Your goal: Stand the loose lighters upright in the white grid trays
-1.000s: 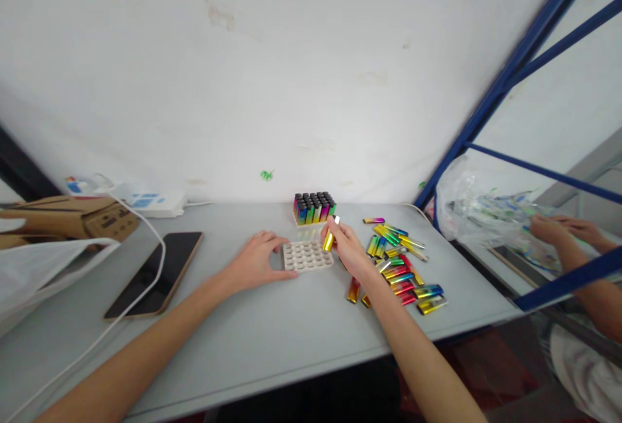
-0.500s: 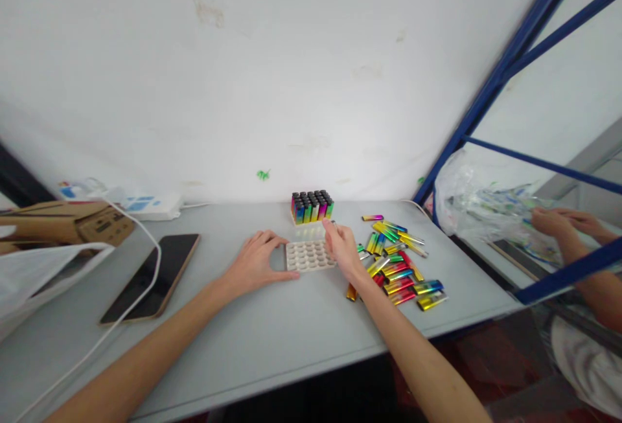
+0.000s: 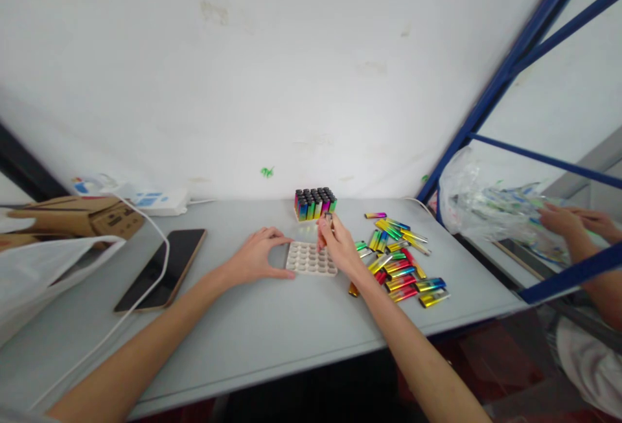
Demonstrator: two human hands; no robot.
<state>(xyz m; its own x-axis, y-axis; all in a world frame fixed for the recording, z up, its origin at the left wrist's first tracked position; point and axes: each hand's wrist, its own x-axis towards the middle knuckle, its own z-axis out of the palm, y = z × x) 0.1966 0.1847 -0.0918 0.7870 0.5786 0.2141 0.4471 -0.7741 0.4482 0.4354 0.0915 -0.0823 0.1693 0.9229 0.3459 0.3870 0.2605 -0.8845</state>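
A white tray (image 3: 304, 260) with rows of round-edged holes lies on the table. My left hand (image 3: 260, 256) spans its left side, the thumb at the near corner and a finger at the far one, gripping it. Above the tray's right part, my right hand (image 3: 336, 241) pinches a lighter (image 3: 328, 217), its dark top end showing over the fingers; most of its body is hidden. Right of that hand lies a loose pile of shiny coloured lighters (image 3: 399, 266). Behind the tray, a block of upright lighters (image 3: 315, 205) with black tops stands in another tray.
On the left are a phone (image 3: 162, 271) with a white cable across it, a cardboard box (image 3: 92, 217), a white bag (image 3: 53, 274) and a power strip (image 3: 160, 203). A blue metal frame (image 3: 481, 112) borders the right side; beyond it another person's hands (image 3: 566, 221) handle clear plastic.
My right hand has shifted slightly left over the tray, and the lighter's top now shows in its fingers. My left hand stays at the tray's left side. The view has shifted slightly.
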